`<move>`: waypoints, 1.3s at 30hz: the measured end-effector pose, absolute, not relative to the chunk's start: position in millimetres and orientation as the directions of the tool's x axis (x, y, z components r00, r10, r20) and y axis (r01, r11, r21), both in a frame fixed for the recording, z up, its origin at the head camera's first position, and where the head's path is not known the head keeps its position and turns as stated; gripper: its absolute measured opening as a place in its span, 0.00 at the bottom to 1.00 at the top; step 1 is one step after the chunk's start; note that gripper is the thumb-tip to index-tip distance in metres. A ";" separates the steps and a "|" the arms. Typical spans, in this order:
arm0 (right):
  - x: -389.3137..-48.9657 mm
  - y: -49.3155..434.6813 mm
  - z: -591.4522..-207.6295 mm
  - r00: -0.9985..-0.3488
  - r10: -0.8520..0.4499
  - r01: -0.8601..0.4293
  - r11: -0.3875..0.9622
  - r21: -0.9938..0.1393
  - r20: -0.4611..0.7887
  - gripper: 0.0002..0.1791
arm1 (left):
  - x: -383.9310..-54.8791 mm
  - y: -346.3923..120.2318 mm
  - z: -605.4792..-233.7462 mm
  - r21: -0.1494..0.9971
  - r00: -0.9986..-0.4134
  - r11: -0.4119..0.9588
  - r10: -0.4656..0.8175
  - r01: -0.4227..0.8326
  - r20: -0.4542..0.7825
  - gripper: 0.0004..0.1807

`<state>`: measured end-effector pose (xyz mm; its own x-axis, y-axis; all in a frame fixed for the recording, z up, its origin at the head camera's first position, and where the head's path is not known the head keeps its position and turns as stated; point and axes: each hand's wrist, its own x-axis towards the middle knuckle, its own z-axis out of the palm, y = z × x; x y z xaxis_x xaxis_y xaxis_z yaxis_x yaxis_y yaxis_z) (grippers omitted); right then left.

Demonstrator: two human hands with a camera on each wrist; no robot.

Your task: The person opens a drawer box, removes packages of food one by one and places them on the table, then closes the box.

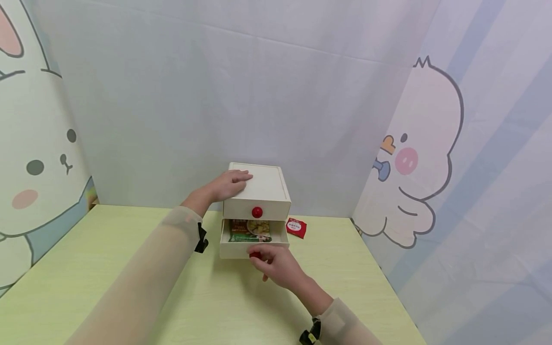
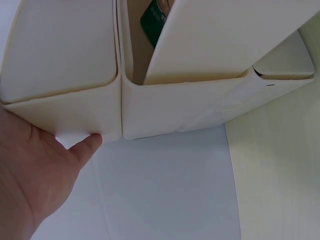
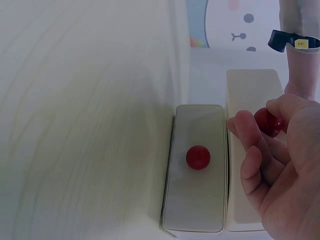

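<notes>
A small white drawer unit [image 1: 258, 182] with red knobs stands on the table. My left hand [image 1: 228, 186] rests on its top near the left edge. In the left wrist view, the thumb [image 2: 89, 146] lies by the unit's side. Below the shut top drawer, a drawer [image 1: 226, 251] is pulled out. My right hand [image 1: 280, 266] pinches that drawer's red knob [image 3: 268, 122] between thumb and fingers. Inside the drawer lies a brown and green food packet [image 1: 252, 231]. The right wrist view shows another shut drawer [image 3: 195, 200] with its own red knob [image 3: 198, 157].
A small red packet [image 1: 296, 227] lies on the table just right of the unit. The pale yellow-green table [image 1: 129, 249] meets a plain curtain [image 1: 207, 110] close behind the unit. Cartoon-printed curtains hang at the left and right.
</notes>
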<state>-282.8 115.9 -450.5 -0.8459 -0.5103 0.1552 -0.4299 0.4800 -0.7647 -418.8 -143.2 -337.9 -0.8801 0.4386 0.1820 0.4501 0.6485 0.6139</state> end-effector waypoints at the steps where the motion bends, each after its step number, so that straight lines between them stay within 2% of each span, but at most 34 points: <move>1: -282.1 116.0 -450.3 -0.846 -0.510 -0.431 0.479 -0.764 0.157 0.10 | -418.5 -143.1 -337.6 0.614 -0.880 0.648 0.438 0.451 0.183 0.31; 39: -267.9 121.8 -451.4 -0.818 -0.546 -0.459 0.426 -0.780 0.183 0.09 | -420.8 -141.5 -339.2 0.599 -0.881 0.659 0.431 0.455 0.194 0.31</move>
